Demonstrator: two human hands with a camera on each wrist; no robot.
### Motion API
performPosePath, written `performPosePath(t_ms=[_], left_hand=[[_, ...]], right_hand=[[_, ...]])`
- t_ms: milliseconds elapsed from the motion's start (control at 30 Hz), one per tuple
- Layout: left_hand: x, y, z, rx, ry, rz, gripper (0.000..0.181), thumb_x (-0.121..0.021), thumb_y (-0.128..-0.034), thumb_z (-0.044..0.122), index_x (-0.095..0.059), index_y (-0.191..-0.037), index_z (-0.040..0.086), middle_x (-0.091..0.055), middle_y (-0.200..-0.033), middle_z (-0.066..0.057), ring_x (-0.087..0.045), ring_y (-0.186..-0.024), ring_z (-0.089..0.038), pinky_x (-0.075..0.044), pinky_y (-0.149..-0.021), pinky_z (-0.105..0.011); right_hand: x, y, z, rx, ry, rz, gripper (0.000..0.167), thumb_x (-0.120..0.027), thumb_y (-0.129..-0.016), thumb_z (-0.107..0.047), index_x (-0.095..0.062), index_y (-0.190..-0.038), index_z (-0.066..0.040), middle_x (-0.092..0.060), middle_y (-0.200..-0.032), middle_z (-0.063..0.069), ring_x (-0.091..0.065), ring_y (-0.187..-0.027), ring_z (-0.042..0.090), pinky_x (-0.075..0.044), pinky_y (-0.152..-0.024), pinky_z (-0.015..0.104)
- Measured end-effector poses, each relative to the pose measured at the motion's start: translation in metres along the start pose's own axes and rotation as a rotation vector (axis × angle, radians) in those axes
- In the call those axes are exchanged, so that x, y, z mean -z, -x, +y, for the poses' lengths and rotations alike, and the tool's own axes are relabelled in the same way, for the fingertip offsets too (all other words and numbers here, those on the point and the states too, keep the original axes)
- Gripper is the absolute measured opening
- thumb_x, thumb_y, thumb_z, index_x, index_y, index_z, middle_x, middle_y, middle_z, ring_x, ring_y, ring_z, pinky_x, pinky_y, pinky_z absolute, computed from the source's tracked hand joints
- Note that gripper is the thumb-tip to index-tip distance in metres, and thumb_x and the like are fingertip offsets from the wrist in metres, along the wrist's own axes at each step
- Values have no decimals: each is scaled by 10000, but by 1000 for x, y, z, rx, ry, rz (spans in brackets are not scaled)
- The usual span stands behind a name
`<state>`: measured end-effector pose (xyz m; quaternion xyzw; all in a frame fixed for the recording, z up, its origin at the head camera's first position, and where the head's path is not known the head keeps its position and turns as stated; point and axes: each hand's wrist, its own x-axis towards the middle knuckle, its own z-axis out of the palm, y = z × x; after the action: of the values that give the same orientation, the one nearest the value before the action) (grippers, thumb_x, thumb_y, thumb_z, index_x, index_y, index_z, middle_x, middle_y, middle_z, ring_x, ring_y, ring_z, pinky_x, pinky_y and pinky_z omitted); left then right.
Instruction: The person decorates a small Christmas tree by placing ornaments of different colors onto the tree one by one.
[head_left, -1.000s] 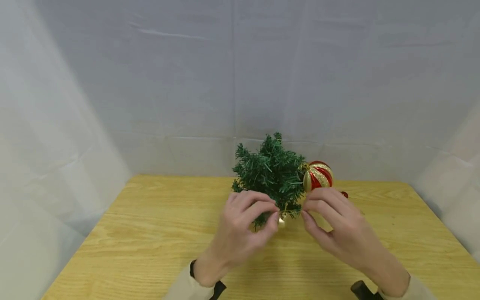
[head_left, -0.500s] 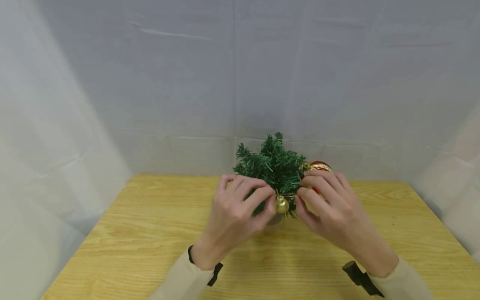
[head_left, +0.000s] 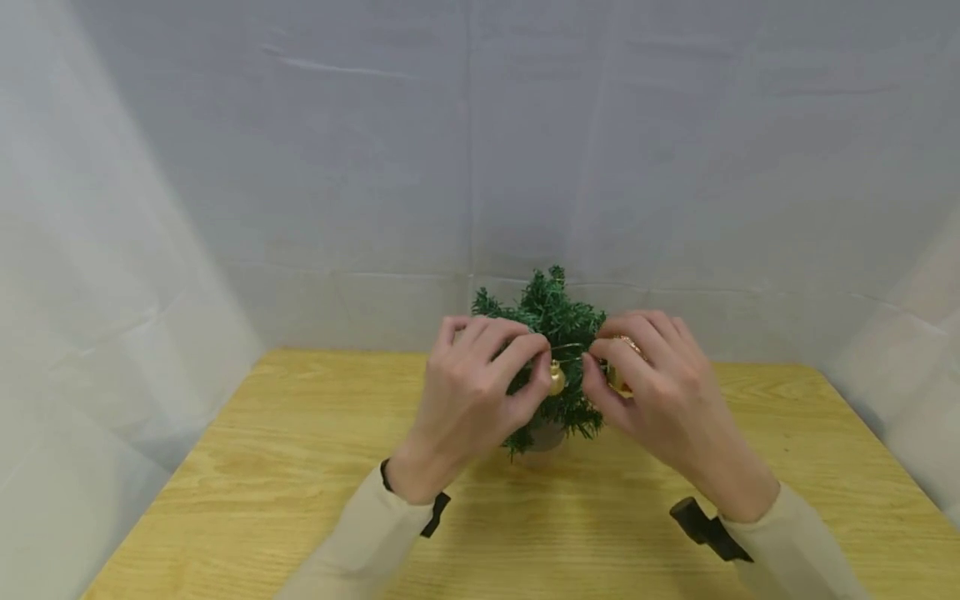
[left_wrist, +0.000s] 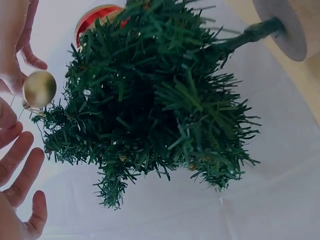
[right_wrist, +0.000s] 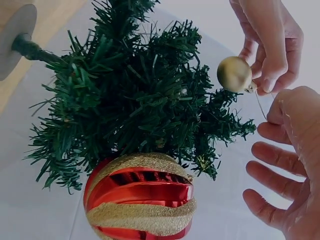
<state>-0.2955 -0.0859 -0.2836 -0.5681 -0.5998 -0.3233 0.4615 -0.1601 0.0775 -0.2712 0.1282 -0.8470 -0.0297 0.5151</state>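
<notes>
A small gold ball (head_left: 557, 378) hangs on a thin gold cord between both hands, in front of a small green artificial tree (head_left: 558, 317). My left hand (head_left: 480, 387) pinches one side of the cord between thumb and fingertips. The other side is pinched by my right hand (head_left: 663, 392). In the right wrist view the gold ball (right_wrist: 234, 74) is close beside the branches, with the cord (right_wrist: 260, 104) stretched between the hands. A large red and gold striped ball (right_wrist: 142, 197) is against the tree; in the head view my right hand mostly covers it.
The tree stands in a grey round base (head_left: 546, 437) on the wooden table (head_left: 315, 433). White cloth (head_left: 360, 167) hangs behind the table and at both sides. A black strap piece (head_left: 708, 530) is on the right wrist, another (head_left: 435, 515) on the left.
Both hands have moved up and away from the table's front edge, with the gold ball rising between them from low on the tree to its middle. The right hand now covers the striped ball.
</notes>
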Motion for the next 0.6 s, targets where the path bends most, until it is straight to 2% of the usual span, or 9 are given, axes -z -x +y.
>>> performPosePath(t_ms=[233, 400, 600], left_hand=[[-5, -8, -6, 52, 20, -19, 117, -654, -948, 188, -764, -929, 152, -737, -930, -5, -683, -835, -185, -518, -823, -392], [-7, -14, -6, 106, 27, -45, 125, -654, -964, 204, -765, -941, 150, -734, -959, -14, -676, -869, -199, -496, -820, -403], [-10, -22, -5, 219, 34, -138, 135, -644, -979, 230, -753, -927, 169, -709, -1047, -13, -652, -963, -218, -478, -834, -428]], right_hand=[[-5, -10, 9, -50, -27, 30, 302, -531, -1010, -183, -696, -833, -2, -678, -892, 168, -592, -769, 342, -494, -696, 472], [-8, -12, 13, -103, -52, -8, 222, -584, -971, -143, -708, -856, 1, -690, -918, 166, -598, -796, 334, -494, -721, 471], [-10, -14, 16, -166, -68, -47, 116, -649, -921, -72, -716, -845, -15, -677, -940, 146, -585, -834, 326, -481, -739, 469]])
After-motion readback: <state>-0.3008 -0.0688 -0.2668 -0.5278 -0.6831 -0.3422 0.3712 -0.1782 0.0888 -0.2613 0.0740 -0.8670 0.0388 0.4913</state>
